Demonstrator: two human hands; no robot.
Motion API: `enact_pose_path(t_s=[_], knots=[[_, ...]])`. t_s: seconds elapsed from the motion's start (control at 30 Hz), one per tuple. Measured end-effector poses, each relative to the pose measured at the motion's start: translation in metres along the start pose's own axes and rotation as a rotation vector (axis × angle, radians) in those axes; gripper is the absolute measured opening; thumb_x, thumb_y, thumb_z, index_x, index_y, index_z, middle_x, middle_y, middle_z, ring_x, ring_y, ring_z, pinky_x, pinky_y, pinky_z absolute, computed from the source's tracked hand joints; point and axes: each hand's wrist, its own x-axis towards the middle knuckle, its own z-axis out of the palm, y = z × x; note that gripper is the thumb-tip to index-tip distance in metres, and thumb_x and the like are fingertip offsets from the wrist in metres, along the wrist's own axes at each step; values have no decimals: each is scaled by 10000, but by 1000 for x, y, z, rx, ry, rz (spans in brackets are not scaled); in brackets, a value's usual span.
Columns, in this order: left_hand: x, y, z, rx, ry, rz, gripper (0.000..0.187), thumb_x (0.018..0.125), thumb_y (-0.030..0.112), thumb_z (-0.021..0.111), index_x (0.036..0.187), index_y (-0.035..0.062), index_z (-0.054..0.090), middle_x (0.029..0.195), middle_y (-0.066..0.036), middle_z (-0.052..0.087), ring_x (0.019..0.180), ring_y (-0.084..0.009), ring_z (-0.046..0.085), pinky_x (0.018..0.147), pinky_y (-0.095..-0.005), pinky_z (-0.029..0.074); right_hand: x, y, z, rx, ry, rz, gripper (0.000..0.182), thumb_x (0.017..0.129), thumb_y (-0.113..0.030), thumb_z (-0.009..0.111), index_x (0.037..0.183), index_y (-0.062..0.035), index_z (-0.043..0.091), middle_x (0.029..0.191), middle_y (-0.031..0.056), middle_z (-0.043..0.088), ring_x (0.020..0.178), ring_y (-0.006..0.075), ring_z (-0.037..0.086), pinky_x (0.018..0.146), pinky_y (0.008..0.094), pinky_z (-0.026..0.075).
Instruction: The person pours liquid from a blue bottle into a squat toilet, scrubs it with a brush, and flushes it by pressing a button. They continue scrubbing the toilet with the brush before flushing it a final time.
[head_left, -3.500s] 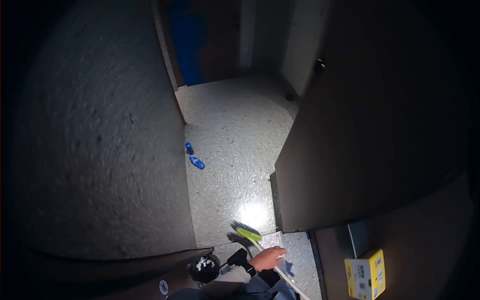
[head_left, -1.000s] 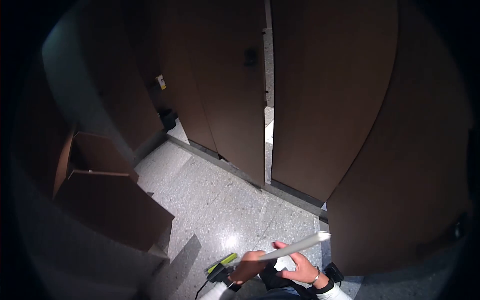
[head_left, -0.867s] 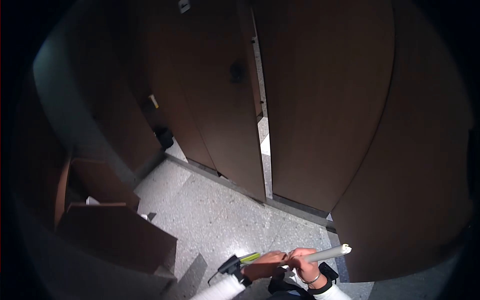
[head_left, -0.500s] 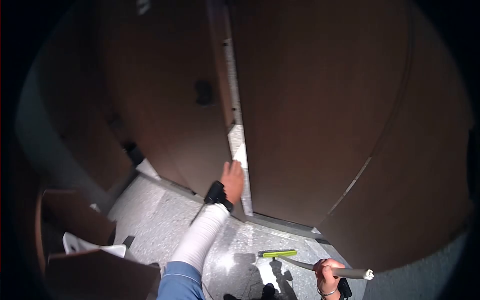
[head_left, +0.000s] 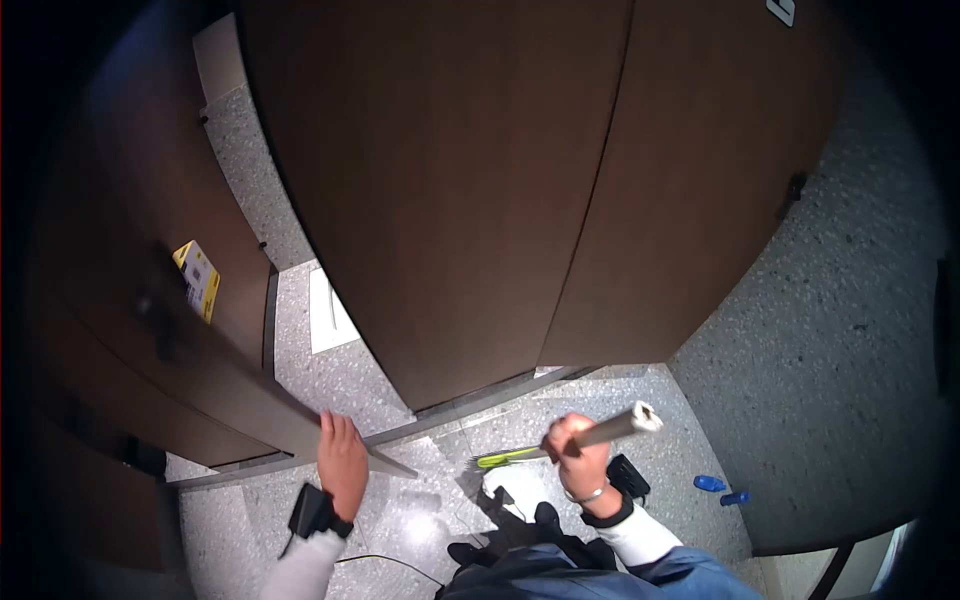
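My left hand (head_left: 342, 468) has its fingers bent over the edge of a brown cubicle door (head_left: 235, 375), which stands ajar. In my right hand (head_left: 582, 460) is the long pale handle of a floor brush (head_left: 612, 427); the handle's worn end points up towards me. Its green head (head_left: 505, 458) with dark bristles is down at the floor, to the left of that hand. Through the gap beside the door, a white sheet-like object (head_left: 328, 315) shows on the speckled floor, partly hidden by the brown panel (head_left: 440, 200).
A yellow and white sign (head_left: 198, 280) is on the brown surface at left. Two blue objects (head_left: 709, 483), bottle-like, lie by the grey speckled wall (head_left: 820, 380) at right. A thin cable (head_left: 390, 560) crosses the floor near my feet. A low sill runs under the panels.
The door at left has swung open towards me, with my left hand at its edge. The gap is wider. My view has turned right, and the blue objects have come into sight.
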Motion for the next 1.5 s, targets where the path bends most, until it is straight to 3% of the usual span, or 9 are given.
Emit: enact_pose_path(t_s=[0.2, 0.5, 0.83, 0.93, 1.07, 1.23, 1.3, 1.37, 1.5], knots=[[-141, 12, -16, -469, -175, -314, 366, 692, 362, 631, 667, -3, 639, 755, -167, 591, 778, -301, 551, 909, -480, 299, 8, -15, 96, 199, 28, 37, 366, 818, -171, 609, 537, -67, 398, 482, 5, 464, 427, 74, 445, 409, 225, 360], [-195, -22, 28, -651, -384, -579, 418, 783, 464, 531, 726, 60, 624, 719, -120, 598, 675, -281, 574, 742, -439, 374, 69, -72, 225, 576, -89, -150, 302, 874, -148, 530, 631, -73, 368, 457, -1, 353, 361, 75, 293, 360, 253, 310], [-161, -101, 154, -936, -460, -702, 354, 759, 404, 592, 847, 64, 629, 775, -130, 627, 755, -287, 605, 661, -404, 449, 160, -49, 375, 713, -225, -534, 195, 814, -102, 537, 659, -36, 441, 500, 27, 400, 379, 92, 346, 351, 234, 295], [-145, -137, 184, -974, -454, -768, 341, 748, 371, 617, 867, 52, 629, 782, -145, 631, 744, -304, 611, 655, -398, 472, 192, 22, 432, 351, -249, -364, 192, 766, -46, 547, 591, -20, 473, 532, 50, 467, 453, 128, 421, 428, 247, 340], [-104, -178, 222, -1132, -346, -781, 288, 754, 326, 617, 831, 50, 630, 772, -139, 611, 728, -305, 596, 651, -407, 453, 206, 98, 470, -215, -557, -474, 187, 732, -89, 665, 630, -21, 525, 609, 93, 509, 552, 251, 511, 510, 314, 411], [-20, -234, 246, -1353, -134, -835, 200, 768, 219, 620, 793, 21, 610, 735, -126, 590, 658, -281, 585, 589, -364, 459, 206, 156, 445, -764, -687, -444, 189, 704, -161, 691, 840, -62, 605, 737, 120, 570, 696, 283, 565, 637, 344, 459], [23, -256, 260, -1510, -55, -774, 140, 773, 158, 614, 794, 21, 601, 739, -119, 588, 666, -267, 592, 582, -340, 463, 201, 170, 427, -686, -871, 62, 227, 749, -154, 639, 968, -104, 610, 875, 125, 602, 790, 272, 587, 686, 316, 470], [76, -282, 278, -1589, -84, -703, 117, 772, 136, 612, 798, 23, 600, 737, -116, 586, 666, -258, 594, 583, -330, 464, 209, 178, 413, -261, -806, 884, 229, 833, -106, 528, 1054, -64, 568, 1012, 139, 593, 887, 263, 596, 766, 315, 481], [182, -329, 324, -1693, 39, -559, 97, 759, 91, 612, 815, 13, 598, 739, -116, 583, 654, -223, 588, 588, -297, 459, 207, 171, 425, 285, -718, 1299, 262, 886, -70, 417, 1125, -3, 498, 1087, 185, 550, 914, 269, 597, 817, 341, 489]])
